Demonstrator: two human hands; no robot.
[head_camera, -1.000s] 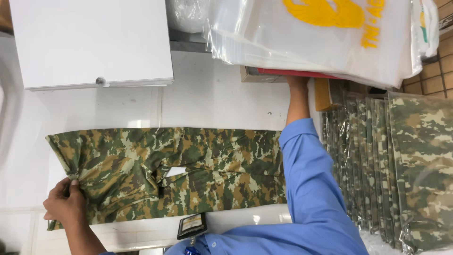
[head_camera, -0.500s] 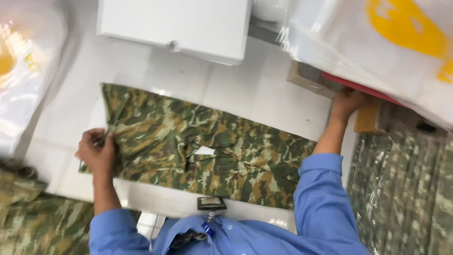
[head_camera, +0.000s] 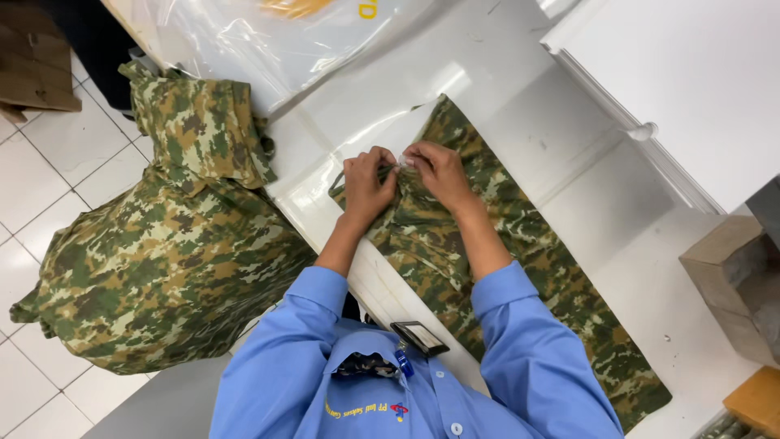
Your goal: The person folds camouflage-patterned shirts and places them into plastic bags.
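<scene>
Both your hands meet at the far end of the camouflage garment [head_camera: 520,244], which lies flat and stretched along the white worktop [head_camera: 617,203], running from near the worktop's left edge towards its near right corner. Your left hand [head_camera: 367,183] is closed, pinching a bunched fold of the cloth at that end. Your right hand [head_camera: 435,169] is closed too, fingertips pressed against the left hand's, gripping the same fold; something small and pale sits between the fingertips, maybe a tag or a button, too small to tell. Your blue sleeves [head_camera: 520,341] cross over the middle of the garment.

A heap of camouflage clothes [head_camera: 175,236] hangs off the left edge of the worktop and spills down to the tiled floor [head_camera: 49,179]; it's close to the garment but apart from it. Clear plastic bags [head_camera: 276,41] with yellow print lie at the far left corner, just beyond the heap. A white box [head_camera: 691,73] with a small knob sits along the far right side, well apart from your hands. Cardboard boxes [head_camera: 731,276] stand at the right edge. A dark badge [head_camera: 418,337] hangs at your chest over the near edge.
</scene>
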